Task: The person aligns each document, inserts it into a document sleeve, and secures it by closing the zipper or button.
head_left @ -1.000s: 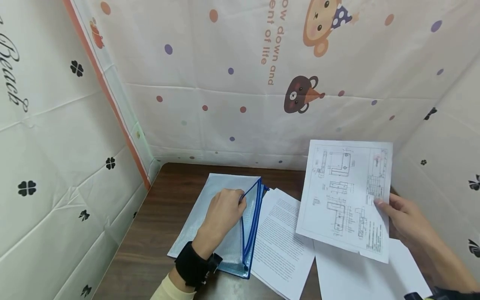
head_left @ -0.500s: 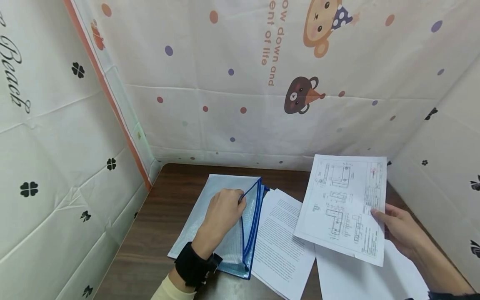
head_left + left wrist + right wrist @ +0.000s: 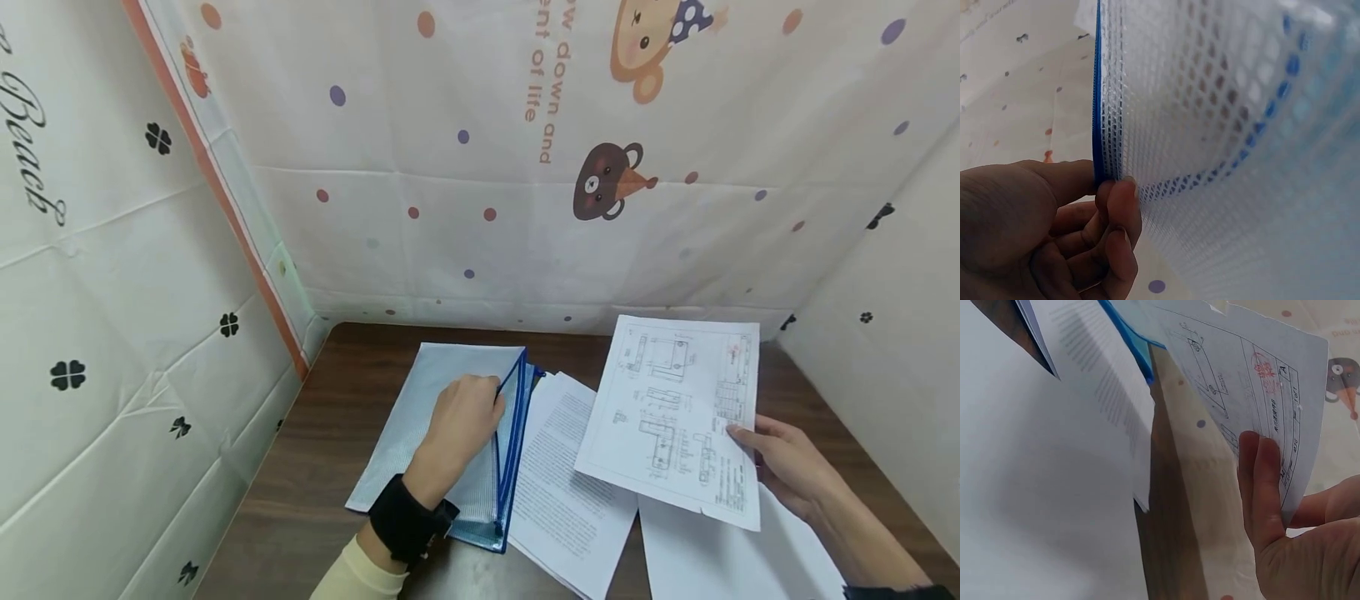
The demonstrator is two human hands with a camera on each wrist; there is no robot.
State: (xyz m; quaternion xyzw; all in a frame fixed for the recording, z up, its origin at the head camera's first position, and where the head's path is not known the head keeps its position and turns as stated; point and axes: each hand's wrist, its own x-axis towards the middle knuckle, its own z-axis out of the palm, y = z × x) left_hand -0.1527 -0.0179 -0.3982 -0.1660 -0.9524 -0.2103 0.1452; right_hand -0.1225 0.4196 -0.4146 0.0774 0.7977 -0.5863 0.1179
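My left hand [image 3: 459,417] pinched the mesh zip pouch [image 3: 442,433] open; my right hand [image 3: 780,462] held the drawing sheet [image 3: 675,417], not yet inside.

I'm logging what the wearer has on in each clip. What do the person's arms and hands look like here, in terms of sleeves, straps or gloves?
Both hands are bare, with no gloves or rings visible. The left hand has a wide black wrist strap behind it, above a pale cream sleeve. The right hand leads to a bare forearm; only a dark edge shows at the frame's bottom corner, too little to identify.
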